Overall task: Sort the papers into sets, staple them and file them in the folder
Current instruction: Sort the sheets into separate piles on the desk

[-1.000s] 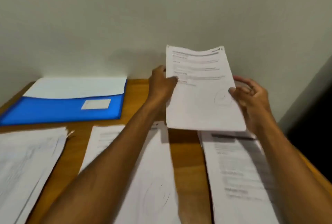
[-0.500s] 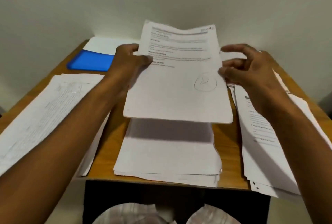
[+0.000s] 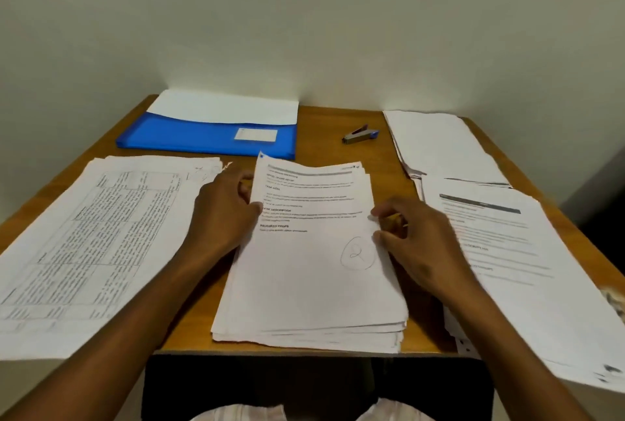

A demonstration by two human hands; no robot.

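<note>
Head view: a middle stack of papers (image 3: 314,272) on the wooden table (image 3: 338,126) is gripped at both side edges — the left hand (image 3: 221,217) and right hand (image 3: 416,245) each with fingers curled onto the top sheet. A blue folder (image 3: 203,136) and stapler (image 3: 359,135) are seen beyond, flanked by other paper piles (image 3: 98,234).

Folder (image 3: 189,136) blue – white label; papers (image 3: 314,272) white, black print; table (image 3: 324,123) brown wood; stapler (image 3: 359,136) grey-blue.
</note>
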